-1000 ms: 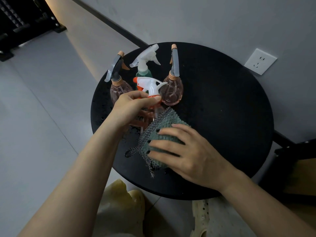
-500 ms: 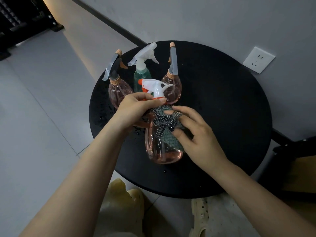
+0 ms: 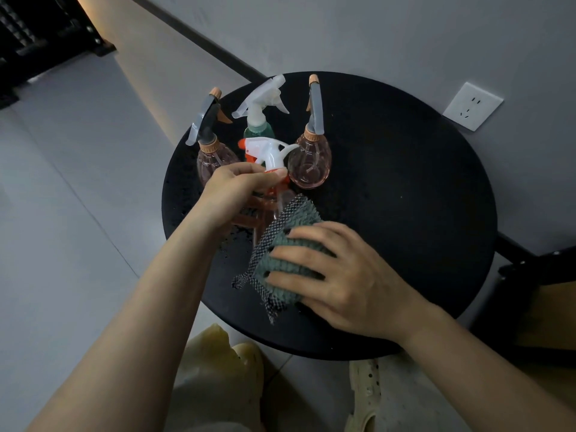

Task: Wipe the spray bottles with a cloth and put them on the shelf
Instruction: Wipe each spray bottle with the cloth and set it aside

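Bottle (image 3: 274, 201) body hidden beneath cloth (image 3: 293, 244) under right hand (image 3: 336, 275); left grip (image 3: 243, 188) around neck.

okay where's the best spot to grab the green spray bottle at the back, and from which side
Probably the narrow white neck under the trigger head of the green spray bottle, coming down from above. It stands upright, and two pink bottles flank its body, so the sides look crowded.

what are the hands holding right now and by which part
The left hand grips the pink spray bottle at its neck, just under the white and orange trigger head. The right hand presses the green cloth flat against the bottle's body.
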The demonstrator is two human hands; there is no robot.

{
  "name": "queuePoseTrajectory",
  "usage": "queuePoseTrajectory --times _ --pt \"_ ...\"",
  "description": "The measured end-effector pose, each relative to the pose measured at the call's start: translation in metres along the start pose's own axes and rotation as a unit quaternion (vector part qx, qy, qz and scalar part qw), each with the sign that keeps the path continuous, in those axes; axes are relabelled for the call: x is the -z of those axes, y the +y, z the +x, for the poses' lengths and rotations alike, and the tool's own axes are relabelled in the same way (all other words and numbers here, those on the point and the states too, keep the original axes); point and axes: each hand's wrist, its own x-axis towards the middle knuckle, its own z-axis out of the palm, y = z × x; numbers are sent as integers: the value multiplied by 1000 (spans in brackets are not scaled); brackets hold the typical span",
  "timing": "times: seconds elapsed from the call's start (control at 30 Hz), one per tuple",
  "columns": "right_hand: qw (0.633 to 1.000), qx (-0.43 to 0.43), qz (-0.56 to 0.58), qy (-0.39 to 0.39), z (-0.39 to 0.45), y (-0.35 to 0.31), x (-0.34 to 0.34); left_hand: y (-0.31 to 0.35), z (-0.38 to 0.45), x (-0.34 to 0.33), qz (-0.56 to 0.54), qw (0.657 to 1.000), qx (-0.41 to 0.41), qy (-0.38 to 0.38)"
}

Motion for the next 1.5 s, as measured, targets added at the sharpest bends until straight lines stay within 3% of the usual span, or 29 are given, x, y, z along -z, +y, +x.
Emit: queuePoseTrajectory --times 0.17,0.37,0.47,0.53,0.7,0.8,0.9,1.2,1.37,1.5 --pt "986 -129 91 47 0 9 0 -2 0 -7 13 1000 5 -15" --pt "892 -314 296 132 6 12 -4 -3 0 -12 17 999 14 -32" --pt "893 -314 295 128 6 9 -5 -3 1 -11 12 999 15 -29" --pt "924 -280 239 106 5 7 -4 -3 1 -11 11 1000 16 -25" --pt "994 -92 50 39 3 -1 -2 -1 -1 -3 3 1000 10 5" --pt "1000 -4 -19 7 2 -9 -7 -1 -1 -1 6 1000 8 6" --pt "999 29 -36 -8 1 -12 -9 -1 0 -3 24 1000 5 5" --pt "991 -119 47 28 4 1 -2 -3 2 -10 36 999 5 0" --pt "936 -269 202 100 5 7 -3 -2 2 -12 24 1000 13 -9" --pt "906 -308 265 117 6 7 -6 -1 -1 -14 28 999 19 -2"
